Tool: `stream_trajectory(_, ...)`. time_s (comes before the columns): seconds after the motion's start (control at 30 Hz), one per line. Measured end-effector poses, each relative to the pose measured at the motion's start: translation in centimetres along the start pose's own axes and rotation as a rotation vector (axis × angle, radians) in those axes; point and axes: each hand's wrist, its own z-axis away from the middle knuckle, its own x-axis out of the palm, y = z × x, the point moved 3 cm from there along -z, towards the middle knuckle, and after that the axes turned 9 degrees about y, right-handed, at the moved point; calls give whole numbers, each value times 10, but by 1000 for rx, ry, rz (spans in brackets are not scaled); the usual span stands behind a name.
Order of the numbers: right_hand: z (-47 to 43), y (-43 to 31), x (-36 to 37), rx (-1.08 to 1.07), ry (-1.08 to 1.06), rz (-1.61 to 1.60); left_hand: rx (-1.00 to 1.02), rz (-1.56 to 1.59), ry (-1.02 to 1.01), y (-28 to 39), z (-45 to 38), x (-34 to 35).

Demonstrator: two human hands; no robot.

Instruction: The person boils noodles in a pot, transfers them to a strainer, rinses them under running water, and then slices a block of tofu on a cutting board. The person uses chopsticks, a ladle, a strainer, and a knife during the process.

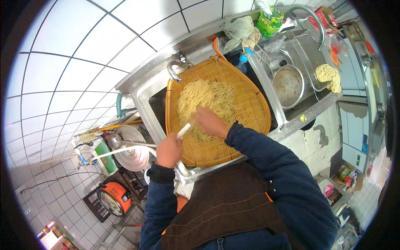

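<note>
My left hand (169,150) grips a white hose (183,130) near its end, at the lower left rim of the woven bamboo basket (253,106). The hose's open end points over a heap of thin yellow noodles (203,93) in the basket. My right hand (210,121) is over the lower part of the heap, its fingers blurred, and whether they hold any noodles is unclear. Tilted in the left basin of a stainless steel sink (147,90), the basket covers most of that basin.
A curved tap (173,70) overhangs the basket's upper left. In the right basin are a metal bowl (288,86) and a wire rack (307,36); a yellow cloth (328,76) hangs nearby. A blue-capped bottle (242,64) stands beside the basket. Left are a ladle (115,141) and round metal lid (134,157).
</note>
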Motion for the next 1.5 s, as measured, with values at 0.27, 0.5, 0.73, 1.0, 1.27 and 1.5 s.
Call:
stream_trajectory(0.27,51,61,-28,612,549,6,-1,33,-22,-3,-2,13)
stream_trajectory(0.5,11,60,26,832,515,-768,52,15,-32,8,-8,24)
stream_trajectory(0.73,-18,23,41,337,150,-234,49,4,-19,6,-6,10)
stream_trajectory(1.0,31,-2,13,-54,-289,-52,62,-6,20,-3,-17,12)
stream_trajectory(1.27,44,-11,12,-247,-194,68,76,-58,-144,-5,-11,27)
stream_trajectory(1.5,5,6,15,234,102,-550,40,-125,-156,-15,-3,39)
